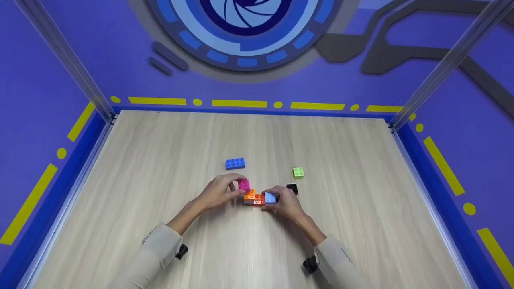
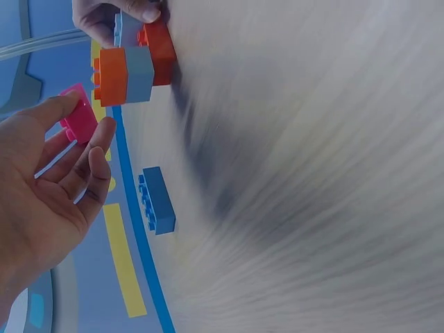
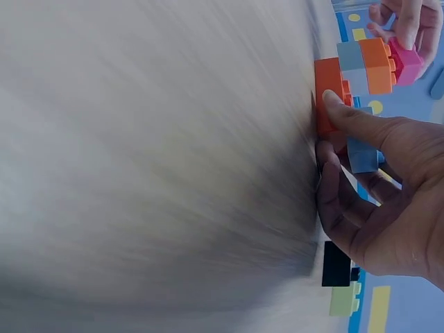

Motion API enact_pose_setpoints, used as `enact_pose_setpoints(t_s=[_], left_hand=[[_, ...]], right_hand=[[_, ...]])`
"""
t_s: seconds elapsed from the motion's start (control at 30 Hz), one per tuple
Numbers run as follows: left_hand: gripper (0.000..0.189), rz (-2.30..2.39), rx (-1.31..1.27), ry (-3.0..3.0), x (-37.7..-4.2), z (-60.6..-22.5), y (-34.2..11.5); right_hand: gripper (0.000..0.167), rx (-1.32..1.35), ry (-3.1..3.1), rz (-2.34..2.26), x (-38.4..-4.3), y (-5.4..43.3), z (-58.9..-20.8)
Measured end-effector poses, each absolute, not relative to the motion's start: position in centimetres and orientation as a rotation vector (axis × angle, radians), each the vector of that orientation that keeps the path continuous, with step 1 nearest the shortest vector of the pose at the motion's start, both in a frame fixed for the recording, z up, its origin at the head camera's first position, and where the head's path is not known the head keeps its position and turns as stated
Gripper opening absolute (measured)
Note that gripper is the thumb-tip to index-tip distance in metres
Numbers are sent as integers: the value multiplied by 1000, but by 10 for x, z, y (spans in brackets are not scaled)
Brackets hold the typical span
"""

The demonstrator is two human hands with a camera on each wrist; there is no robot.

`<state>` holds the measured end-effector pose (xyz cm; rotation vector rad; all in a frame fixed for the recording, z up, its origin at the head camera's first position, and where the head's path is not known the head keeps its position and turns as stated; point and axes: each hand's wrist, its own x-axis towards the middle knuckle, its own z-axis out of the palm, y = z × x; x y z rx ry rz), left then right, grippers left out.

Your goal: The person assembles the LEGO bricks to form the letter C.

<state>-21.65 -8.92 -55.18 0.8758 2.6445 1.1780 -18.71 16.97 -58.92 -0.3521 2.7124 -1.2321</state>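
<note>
My left hand (image 1: 219, 191) pinches a pink toy brick (image 1: 243, 185) between thumb and fingertips, close to the top of a small stack. That stack has a red-orange brick (image 2: 161, 54) as its base on the table. One end carries a light blue brick (image 2: 139, 74) with an orange brick (image 2: 113, 77) on top; at the other end is a second blue brick (image 3: 361, 149). With thumb and fingers, my right hand (image 1: 286, 203) grips the base at that second end. In the left wrist view the pink brick looks apart from the stack; whether it touches the orange studs is unclear.
A long dark blue brick (image 1: 235, 163) lies behind the stack. Beyond my right hand are a black brick (image 1: 292, 188) and a light green brick (image 1: 298, 172). Blue-purple panels (image 1: 249, 90) wall the wooden table (image 1: 168, 144) at the back and sides.
</note>
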Motion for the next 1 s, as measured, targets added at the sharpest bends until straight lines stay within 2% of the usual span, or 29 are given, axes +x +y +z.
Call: enact_pose_setpoints(t_s=[1.0], left_hand=[[37, 1188, 1004, 2634, -211, -556, -82]], right_hand=[[41, -428, 2737, -1230, -193, 170, -590]])
